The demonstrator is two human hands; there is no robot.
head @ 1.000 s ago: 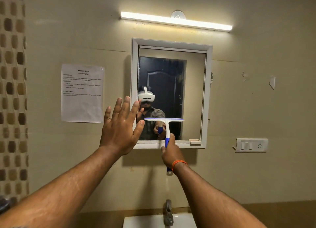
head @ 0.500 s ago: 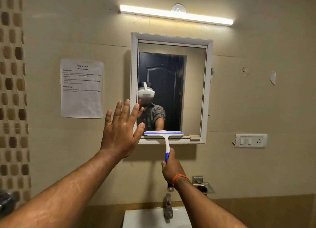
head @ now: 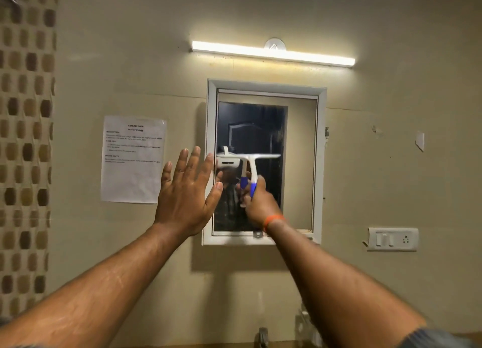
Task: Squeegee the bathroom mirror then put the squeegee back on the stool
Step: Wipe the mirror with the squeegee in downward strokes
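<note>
A white-framed mirror [head: 300,165] hangs on the beige wall under a tube light. My right hand [head: 258,204], with an orange band at the wrist, grips the blue-and-white handle of a squeegee [head: 253,165]. Its white blade lies level across the left-middle of the glass. My left hand [head: 186,191] is flat and spread, fingers up, at the mirror's left frame edge, holding nothing. The stool is not in view.
A printed sheet [head: 133,159] is taped to the wall left of the mirror. A switch plate [head: 392,239] sits to the lower right. A tap top [head: 262,337] shows at the bottom edge. Brown mosaic tiles [head: 26,138] line the far left.
The squeegee went down to the mirror's bottom edge and has now come back up to the middle of the glass. The view tilted upward. My left hand stayed at the frame.
</note>
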